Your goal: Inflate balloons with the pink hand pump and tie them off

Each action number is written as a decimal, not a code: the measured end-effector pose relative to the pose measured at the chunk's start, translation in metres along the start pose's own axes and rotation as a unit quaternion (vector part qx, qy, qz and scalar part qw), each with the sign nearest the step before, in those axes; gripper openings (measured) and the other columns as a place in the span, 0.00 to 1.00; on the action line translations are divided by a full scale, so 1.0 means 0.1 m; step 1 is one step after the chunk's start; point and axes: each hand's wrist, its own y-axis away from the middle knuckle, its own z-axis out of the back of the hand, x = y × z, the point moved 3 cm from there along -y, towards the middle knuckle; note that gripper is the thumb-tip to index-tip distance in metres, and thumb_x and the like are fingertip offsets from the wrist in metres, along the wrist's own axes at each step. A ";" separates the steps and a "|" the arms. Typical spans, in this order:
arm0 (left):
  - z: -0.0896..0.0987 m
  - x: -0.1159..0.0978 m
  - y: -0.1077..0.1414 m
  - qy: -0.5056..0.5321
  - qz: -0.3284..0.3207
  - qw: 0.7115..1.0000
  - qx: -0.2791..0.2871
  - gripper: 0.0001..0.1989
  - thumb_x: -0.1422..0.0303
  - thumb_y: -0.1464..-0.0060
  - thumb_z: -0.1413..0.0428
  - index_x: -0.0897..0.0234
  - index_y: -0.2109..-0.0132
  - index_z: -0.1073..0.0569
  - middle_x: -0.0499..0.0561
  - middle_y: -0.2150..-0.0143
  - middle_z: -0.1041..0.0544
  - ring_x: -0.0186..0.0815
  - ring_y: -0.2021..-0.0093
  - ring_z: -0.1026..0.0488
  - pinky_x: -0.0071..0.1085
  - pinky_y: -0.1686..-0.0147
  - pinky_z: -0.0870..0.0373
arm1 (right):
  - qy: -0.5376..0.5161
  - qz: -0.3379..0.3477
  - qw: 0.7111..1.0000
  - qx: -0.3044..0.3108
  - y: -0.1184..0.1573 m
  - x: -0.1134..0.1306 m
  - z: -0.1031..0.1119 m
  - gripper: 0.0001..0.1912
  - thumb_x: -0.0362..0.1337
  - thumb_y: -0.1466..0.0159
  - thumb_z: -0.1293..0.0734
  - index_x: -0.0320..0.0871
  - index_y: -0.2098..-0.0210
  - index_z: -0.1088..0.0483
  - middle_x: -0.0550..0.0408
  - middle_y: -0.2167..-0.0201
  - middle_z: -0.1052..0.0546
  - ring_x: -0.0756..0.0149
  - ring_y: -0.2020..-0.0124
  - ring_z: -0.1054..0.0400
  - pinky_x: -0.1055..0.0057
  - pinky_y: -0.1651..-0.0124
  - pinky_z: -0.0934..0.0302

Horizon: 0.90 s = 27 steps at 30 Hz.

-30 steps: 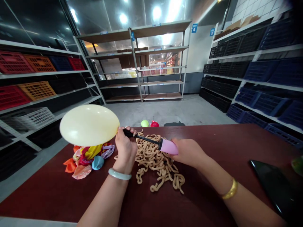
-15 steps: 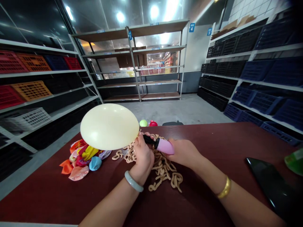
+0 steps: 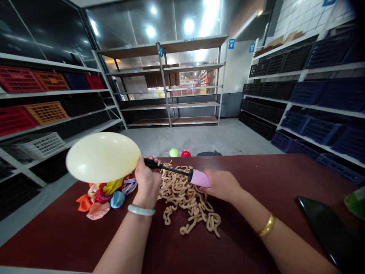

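A pale yellow inflated balloon (image 3: 102, 157) sits on the nozzle end of a hand pump (image 3: 175, 170). My left hand (image 3: 146, 179) is closed round the black end of the pump, at the balloon's neck. The pink end of the pump is in the grip of my right hand (image 3: 222, 184). Between them the black rod shows, pulled out. Below the pump a heap of tan, curly strands (image 3: 185, 194) lies on the table. Uninflated balloons (image 3: 98, 205) in several colours lie under and beside the yellow balloon.
The dark red table (image 3: 245, 243) carries a black flat device (image 3: 319, 224) and a green object (image 3: 355, 201) at the right. Beyond the table's far edge are a green ball (image 3: 173, 152) and a red ball (image 3: 185, 153). Shelves with crates stand at both sides.
My left hand has moved left with the yellow balloon, and the pump is drawn out, showing its rod. My right hand has hardly moved. More of the tan heap shows.
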 end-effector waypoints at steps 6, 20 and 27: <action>0.00 -0.03 0.01 0.012 -0.025 0.999 0.021 0.07 0.70 0.46 0.47 0.62 0.69 0.39 0.44 0.76 0.36 0.29 0.77 0.35 0.26 0.75 0.38 | 0.025 0.020 0.999 -0.034 0.03 -0.04 0.02 0.20 0.55 0.40 0.38 0.47 0.59 0.35 0.52 0.65 0.23 0.57 0.65 0.27 0.68 0.67 0.46; -0.20 0.70 0.73 -0.033 0.064 0.997 0.041 0.09 0.64 0.48 0.42 0.62 0.66 0.35 0.46 0.74 0.30 0.31 0.75 0.31 0.31 0.68 0.31 | 0.008 0.010 1.000 -0.018 0.07 0.06 0.01 0.20 0.53 0.39 0.38 0.45 0.56 0.35 0.51 0.65 0.22 0.56 0.64 0.27 0.67 0.66 0.42; -0.15 0.74 0.74 -0.016 0.099 0.995 0.020 0.07 0.68 0.50 0.41 0.64 0.68 0.33 0.47 0.73 0.28 0.31 0.72 0.30 0.30 0.65 0.30 | 0.006 0.122 0.991 -0.061 0.15 0.21 0.03 0.36 0.44 0.37 0.37 0.56 0.33 0.54 0.50 0.50 0.29 0.59 0.58 0.29 0.68 0.60 0.41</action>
